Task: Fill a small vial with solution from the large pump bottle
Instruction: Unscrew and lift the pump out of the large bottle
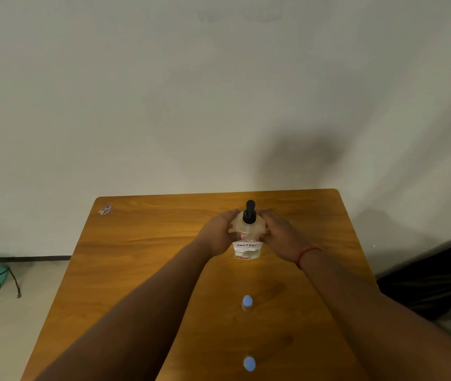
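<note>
Head view: your left hand (218, 232) and right hand (279, 232) clasp the pump bottle (248, 237) from either side, upright at the far middle of the surface (136, 270). Two blue-capped vials stand nearer you, one (247, 303) ahead of the other (249, 363).

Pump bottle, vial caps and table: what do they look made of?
Pump bottle: clear, probably plastic, since pale liquid shows through; matte black pump head, likely plastic; white paper-looking label. Vial caps: smooth light-blue, apparently plastic. Table: wood or wood-look laminate, with visible grain and soft sheen; which one is unclear.
</note>
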Available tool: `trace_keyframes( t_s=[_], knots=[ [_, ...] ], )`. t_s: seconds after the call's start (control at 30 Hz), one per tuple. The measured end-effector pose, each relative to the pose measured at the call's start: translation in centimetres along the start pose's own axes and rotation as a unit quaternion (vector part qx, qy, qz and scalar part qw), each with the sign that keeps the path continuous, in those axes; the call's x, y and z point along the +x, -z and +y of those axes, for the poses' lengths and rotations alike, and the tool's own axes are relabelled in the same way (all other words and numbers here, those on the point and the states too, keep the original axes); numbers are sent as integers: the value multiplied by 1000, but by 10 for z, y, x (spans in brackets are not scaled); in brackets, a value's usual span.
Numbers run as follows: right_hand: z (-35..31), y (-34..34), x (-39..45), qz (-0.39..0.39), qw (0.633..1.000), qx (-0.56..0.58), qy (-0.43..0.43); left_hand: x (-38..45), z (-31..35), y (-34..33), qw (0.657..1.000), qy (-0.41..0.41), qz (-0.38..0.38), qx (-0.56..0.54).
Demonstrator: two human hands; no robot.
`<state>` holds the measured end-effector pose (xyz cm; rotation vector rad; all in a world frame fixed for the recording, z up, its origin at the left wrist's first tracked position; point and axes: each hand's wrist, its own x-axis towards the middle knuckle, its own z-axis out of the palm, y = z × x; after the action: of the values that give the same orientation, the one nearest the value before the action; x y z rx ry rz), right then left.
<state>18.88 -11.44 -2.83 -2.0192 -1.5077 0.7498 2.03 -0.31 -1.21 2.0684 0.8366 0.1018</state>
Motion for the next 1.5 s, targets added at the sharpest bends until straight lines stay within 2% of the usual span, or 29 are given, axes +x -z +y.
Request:
trace_keyframes(
  t_s=[0.2, 0.5, 0.8, 1.03, 1.3, 1.5],
  knots=[
    [-21, 39, 4, -5, 998, 61, 19, 0, 32, 35, 999, -46, 6, 14],
    [-94, 143, 9, 18, 995, 69, 69, -9, 117, 120, 995, -95, 31, -6],
    [-199, 247, 6, 116, 978, 51, 166, -33, 227, 221, 976, -177, 121, 34],
    [-266, 305, -5, 184, 953, 99, 218, -60, 299, 276, 951, -238, 192, 43],
    [-322, 347, -23, 214, 927, 140, 274, -90, 345, 308, 934, -270, 232, -42],
    [-350, 361, -38, 228, 911, 163, 303, -113, 364, 317, 925, -297, 204, -120]
  ],
)
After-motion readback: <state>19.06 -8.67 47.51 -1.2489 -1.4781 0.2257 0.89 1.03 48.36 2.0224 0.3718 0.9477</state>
